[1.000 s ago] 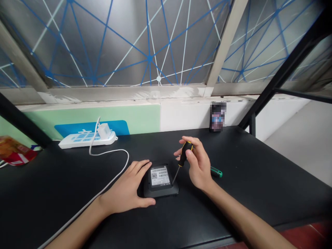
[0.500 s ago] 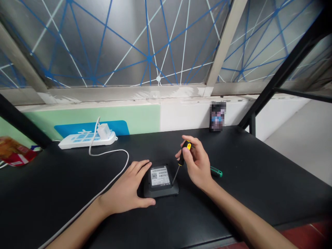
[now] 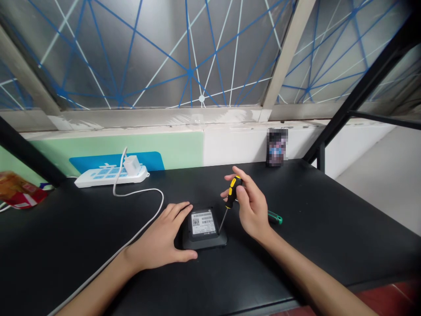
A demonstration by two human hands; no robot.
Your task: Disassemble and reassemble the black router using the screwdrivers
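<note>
A dark grey box-shaped device point(image 3: 204, 241) with a white printed label lies on the black table. My left hand point(image 3: 161, 239) grips its left side, fingers at the far corner and thumb along the near edge. In my right hand point(image 3: 251, 208) is a screwdriver point(image 3: 233, 192) with a black and yellow handle, held between thumb and fingers. Its shaft slants down to the device's right near corner, where the tip meets it; any screw there is too small to see. Behind my right wrist lies a green-handled tool point(image 3: 275, 217), partly hidden.
A white power strip point(image 3: 112, 176) with a charger point(image 3: 132, 166) stands at the back left. From it a white cable point(image 3: 138, 237) runs past my left forearm. A red and brown packet point(image 3: 23, 191) lies far left; a pixelated upright object point(image 3: 276, 148) leans on the wall.
My right thumb and fingers have shifted on the screwdriver handle, which has turned to show more yellow. The tip stays at the same corner. My left hand and the device have not moved.
</note>
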